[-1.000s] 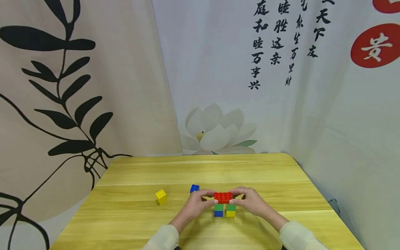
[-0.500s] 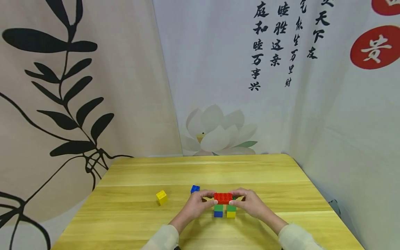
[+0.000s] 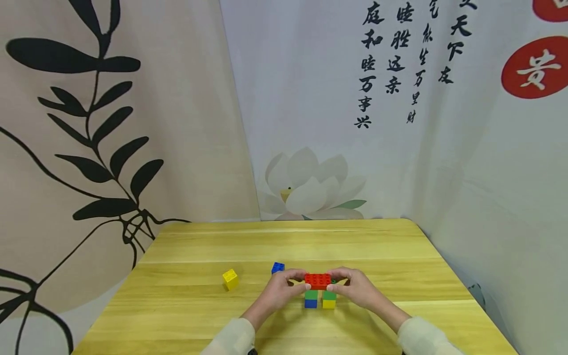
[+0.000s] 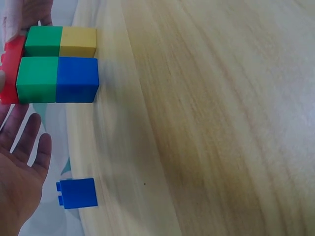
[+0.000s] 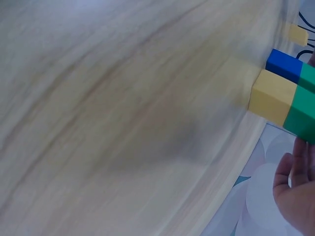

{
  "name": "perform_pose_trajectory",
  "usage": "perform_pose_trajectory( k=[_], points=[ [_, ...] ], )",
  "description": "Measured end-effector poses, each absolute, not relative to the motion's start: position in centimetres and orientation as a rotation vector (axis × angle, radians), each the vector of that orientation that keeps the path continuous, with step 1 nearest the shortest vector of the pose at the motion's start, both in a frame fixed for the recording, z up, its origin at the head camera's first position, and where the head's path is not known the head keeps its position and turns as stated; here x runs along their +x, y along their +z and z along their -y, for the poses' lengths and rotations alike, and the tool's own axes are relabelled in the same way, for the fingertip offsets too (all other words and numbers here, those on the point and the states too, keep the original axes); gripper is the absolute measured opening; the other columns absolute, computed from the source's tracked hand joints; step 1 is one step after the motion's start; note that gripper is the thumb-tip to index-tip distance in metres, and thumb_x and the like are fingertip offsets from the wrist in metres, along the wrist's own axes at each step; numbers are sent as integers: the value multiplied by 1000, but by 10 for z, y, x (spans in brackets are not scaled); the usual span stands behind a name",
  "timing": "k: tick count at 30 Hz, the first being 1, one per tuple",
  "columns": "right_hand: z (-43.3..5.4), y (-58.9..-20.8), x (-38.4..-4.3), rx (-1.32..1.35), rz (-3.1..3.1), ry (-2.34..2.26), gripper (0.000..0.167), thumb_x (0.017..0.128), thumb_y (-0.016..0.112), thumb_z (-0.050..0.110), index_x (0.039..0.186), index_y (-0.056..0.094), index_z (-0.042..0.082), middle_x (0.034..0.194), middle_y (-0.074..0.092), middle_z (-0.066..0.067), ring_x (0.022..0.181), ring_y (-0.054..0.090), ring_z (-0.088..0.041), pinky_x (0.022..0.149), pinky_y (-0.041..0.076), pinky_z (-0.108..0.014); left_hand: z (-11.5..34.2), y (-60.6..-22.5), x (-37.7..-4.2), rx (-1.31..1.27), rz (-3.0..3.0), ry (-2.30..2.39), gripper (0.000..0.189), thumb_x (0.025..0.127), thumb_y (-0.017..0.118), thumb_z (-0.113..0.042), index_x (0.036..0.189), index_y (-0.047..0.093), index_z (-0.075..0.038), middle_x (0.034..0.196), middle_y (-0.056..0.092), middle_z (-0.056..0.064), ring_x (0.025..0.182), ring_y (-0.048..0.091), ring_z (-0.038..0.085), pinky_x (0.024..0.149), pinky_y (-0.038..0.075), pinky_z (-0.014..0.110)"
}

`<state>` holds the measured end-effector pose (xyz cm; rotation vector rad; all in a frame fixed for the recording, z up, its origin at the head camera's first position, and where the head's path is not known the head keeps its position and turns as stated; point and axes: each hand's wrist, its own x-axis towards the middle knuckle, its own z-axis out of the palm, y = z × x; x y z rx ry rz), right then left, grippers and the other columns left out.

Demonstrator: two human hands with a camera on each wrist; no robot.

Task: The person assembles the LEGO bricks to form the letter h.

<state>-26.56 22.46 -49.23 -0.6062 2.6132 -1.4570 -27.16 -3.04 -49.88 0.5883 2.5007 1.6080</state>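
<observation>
A red building brick [image 3: 317, 281] with studs on top bridges two short stacks. The left stack has a green brick [image 4: 37, 81] over a blue brick [image 4: 78, 81]. On the right, a green brick [image 3: 329, 295] tops a yellow brick [image 3: 329, 304]. My left hand [image 3: 280, 291] pinches the red brick's left end between thumb and fingers. Its right end is pinched likewise by my right hand [image 3: 358, 289]. In the left wrist view the red brick sits right against the green bricks. The right wrist view shows the yellow brick [image 5: 272, 98] and my right hand [image 5: 300, 199], the red brick out of frame.
Behind my left hand a loose blue brick [image 3: 277, 267] stands on the wooden table [image 3: 199, 325]. Farther left lies a loose yellow brick [image 3: 230, 279]. A printed curtain [image 3: 186, 123] hangs behind the table's back edge.
</observation>
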Motion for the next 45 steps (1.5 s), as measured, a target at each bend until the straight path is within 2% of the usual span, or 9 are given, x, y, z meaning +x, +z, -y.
perform_pose_trajectory(
  k=[5, 9, 16, 21, 27, 33, 45],
  points=[
    [-227, -492, -265, -613, -2594, -1459, 38, 96, 67, 34, 125, 68, 9, 110, 67, -1, 100, 59, -23, 74, 52, -29, 29, -497, -273, 568, -2509, 1590, 33, 90, 75, -33, 117, 72, -15, 106, 69, -10, 106, 58, 17, 86, 47, 37],
    [-228, -494, -265, -608, -2599, -1459, 39, 93, 70, 35, 123, 69, 10, 108, 67, 0, 98, 59, -24, 72, 52, -29, 28, -497, -273, 564, -2519, 1576, 33, 90, 75, -33, 117, 72, -15, 107, 70, -9, 106, 59, 17, 86, 47, 37],
    [-226, -496, -265, -627, -2600, -1466, 39, 95, 68, 34, 124, 68, 9, 108, 67, 0, 97, 59, -22, 70, 52, -29, 29, -497, -272, 567, -2531, 1565, 35, 90, 75, -34, 119, 72, -14, 108, 69, -8, 106, 59, 17, 86, 48, 37],
    [-226, -496, -264, -621, -2643, -1426, 39, 94, 69, 36, 123, 68, 11, 107, 68, 3, 96, 59, -19, 74, 49, -30, 29, -499, -272, 576, -2532, 1566, 34, 90, 75, -34, 117, 72, -15, 107, 70, -9, 105, 60, 17, 86, 48, 37],
    [-229, -499, -264, -642, -2640, -1411, 51, 87, 78, 28, 133, 61, 11, 114, 67, 3, 100, 58, -20, 81, 44, -36, 28, -499, -272, 579, -2526, 1572, 35, 90, 75, -33, 118, 72, -13, 108, 70, -8, 106, 60, 21, 86, 48, 36],
    [-231, -500, -265, -697, -2613, -1424, 61, 88, 76, 19, 143, 51, 6, 116, 65, -1, 102, 59, -21, 82, 44, -36, 29, -496, -272, 595, -2528, 1568, 37, 90, 75, -32, 120, 71, -10, 111, 70, -3, 107, 61, 24, 86, 49, 37],
    [-230, -499, -264, -688, -2604, -1426, 56, 89, 76, 20, 140, 54, 9, 116, 66, -1, 100, 59, -19, 79, 46, -31, 28, -500, -269, 575, -2535, 1597, 34, 91, 74, -34, 119, 71, -16, 109, 69, -7, 105, 61, 18, 85, 50, 35]
  ],
)
